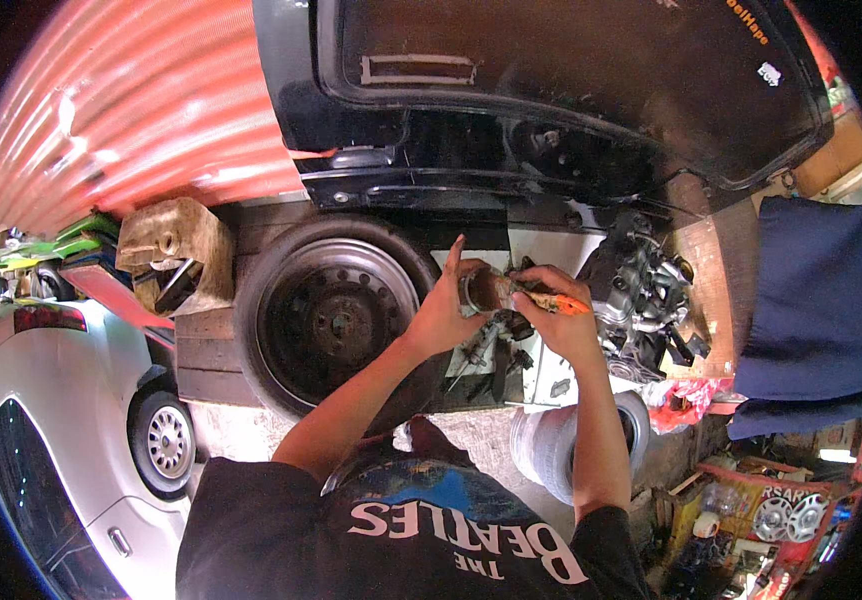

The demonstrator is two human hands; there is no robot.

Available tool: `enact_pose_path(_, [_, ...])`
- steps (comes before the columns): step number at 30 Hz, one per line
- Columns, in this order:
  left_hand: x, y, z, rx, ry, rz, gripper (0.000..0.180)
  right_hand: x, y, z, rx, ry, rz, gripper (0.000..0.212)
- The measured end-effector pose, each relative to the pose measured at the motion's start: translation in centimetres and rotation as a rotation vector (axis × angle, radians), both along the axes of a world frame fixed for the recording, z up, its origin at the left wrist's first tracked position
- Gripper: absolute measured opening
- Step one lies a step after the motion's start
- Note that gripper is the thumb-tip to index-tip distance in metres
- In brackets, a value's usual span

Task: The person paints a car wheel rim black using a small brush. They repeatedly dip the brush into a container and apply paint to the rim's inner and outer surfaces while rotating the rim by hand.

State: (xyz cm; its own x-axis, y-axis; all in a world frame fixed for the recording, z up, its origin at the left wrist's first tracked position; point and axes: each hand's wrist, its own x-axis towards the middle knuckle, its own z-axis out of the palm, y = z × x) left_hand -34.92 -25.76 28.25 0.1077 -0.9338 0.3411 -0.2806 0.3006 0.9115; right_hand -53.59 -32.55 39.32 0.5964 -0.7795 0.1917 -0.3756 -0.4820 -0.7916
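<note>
My left hand (443,308) grips a short, ring-like metal part (486,292) from its left side, with one finger raised away from it. In my right hand (561,320) is a small tool with an orange handle (557,302). Its tip points toward the ring-like part; the exact kind of tool cannot be made out. Both hands are close together above the bench. Beneath them, several small dark mechanical parts (499,355) lie on a white surface (551,250).
A tyre on a black steel rim (336,312) lies left of my hands. A dirty engine assembly (641,290) sits to the right. Behind the bench stands a black car panel (451,130). More tyres (561,450) are below, a wooden block (176,250) and silver car (81,430) at left.
</note>
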Motion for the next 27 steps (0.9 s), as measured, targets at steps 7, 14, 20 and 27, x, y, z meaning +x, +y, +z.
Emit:
enact_pose_path(7, [0.4,0.2,0.6,-0.067,0.010,-0.041,0.132,2.5,-0.1,0.8,-0.074,0.047,0.035,0.022])
enact_pose_path(14, [-0.2,-0.8,1.1,-0.052,0.026,-0.031,0.131,3.0,-0.3,1.0,-0.096,0.108,-0.041,0.023])
enact_pose_path(20, [-1.4,-2.0,1.3,-0.068,-0.023,-0.023,0.127,2.4,-1.6,0.9,-0.066,0.225,-0.093,0.026])
enact_pose_path(27, [-2.0,-3.5,1.0,-0.035,0.032,-0.053,0.126,1.5,-3.1,0.6,0.073,0.128,-0.089,0.026])
